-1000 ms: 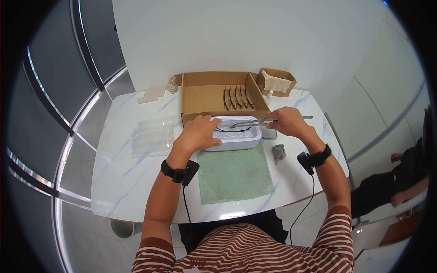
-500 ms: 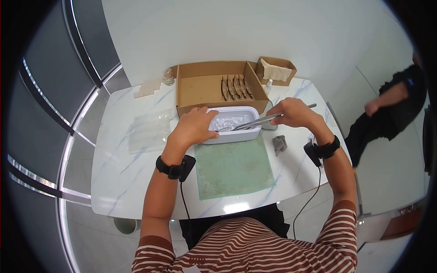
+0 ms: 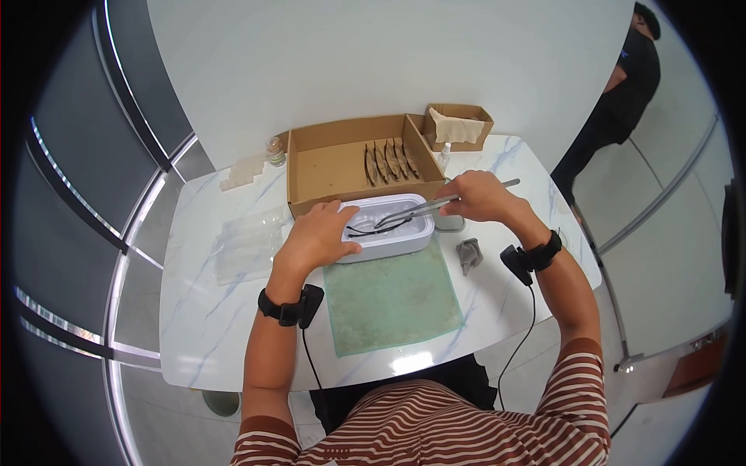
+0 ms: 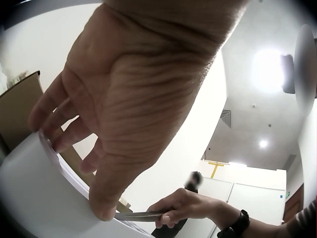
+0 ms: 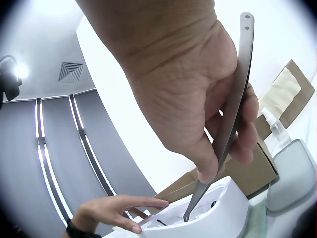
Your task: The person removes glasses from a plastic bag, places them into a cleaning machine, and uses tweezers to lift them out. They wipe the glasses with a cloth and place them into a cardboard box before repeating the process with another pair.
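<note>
In the head view a white oblong tub (image 3: 388,248) stands behind a green mat (image 3: 392,303). My left hand (image 3: 312,239) grips its left end, thumb at the near side and fingers over the far rim. The right hand (image 3: 483,196) holds long metal tweezers (image 3: 423,208), whose tips reach down into the tub beside a thin, dark curved strip (image 3: 379,231). Whether the tips pinch the strip I cannot tell. In the right wrist view the tweezers (image 5: 232,116) slant down from between thumb and fingers into the tub (image 5: 223,218).
Behind the tub, a cardboard box (image 3: 322,159) holds several dark strips. Around it are a smaller box (image 3: 482,138), a spray bottle (image 3: 444,157) and a jar (image 3: 275,152). Clear plastic (image 3: 249,248) lies left, a grey cloth (image 3: 468,256) right. A person (image 3: 622,93) stands behind.
The tweezers' tips have shifted left inside the tub, and more of the dark strip shows. The left hand keeps its grip. The person behind has moved farther back.
</note>
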`<state>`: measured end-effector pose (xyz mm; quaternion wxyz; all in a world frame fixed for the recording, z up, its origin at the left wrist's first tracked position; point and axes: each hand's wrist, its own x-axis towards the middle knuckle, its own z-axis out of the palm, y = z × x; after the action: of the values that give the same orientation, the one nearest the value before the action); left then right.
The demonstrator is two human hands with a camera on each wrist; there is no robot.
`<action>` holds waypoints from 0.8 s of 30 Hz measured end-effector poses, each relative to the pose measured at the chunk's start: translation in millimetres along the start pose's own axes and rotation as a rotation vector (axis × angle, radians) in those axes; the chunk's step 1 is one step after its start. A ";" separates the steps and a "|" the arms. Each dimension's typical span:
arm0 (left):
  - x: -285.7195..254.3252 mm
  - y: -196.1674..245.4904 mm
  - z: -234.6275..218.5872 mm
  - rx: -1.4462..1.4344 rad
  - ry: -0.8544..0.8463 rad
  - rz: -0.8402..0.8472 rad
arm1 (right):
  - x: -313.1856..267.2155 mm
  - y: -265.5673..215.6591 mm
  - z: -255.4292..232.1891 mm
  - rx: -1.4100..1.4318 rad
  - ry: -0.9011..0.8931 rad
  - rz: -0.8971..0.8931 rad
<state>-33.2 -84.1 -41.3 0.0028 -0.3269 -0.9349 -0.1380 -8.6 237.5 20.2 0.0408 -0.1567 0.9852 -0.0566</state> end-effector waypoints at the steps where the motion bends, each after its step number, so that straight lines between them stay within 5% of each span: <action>1: 0.2 0.2 -0.5 -0.007 -0.013 -0.008 | 1.7 1.6 1.9 -0.009 0.016 0.002; 24: -0.7 1.1 -1.1 -0.036 -0.002 -0.024 | -7.8 6.3 -14.8 0.001 0.033 -0.054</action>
<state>-32.1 -84.0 -40.0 -0.0055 -0.3159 -0.9361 -0.1546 -4.6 247.4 34.5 0.0232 -0.1821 0.9811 -0.0610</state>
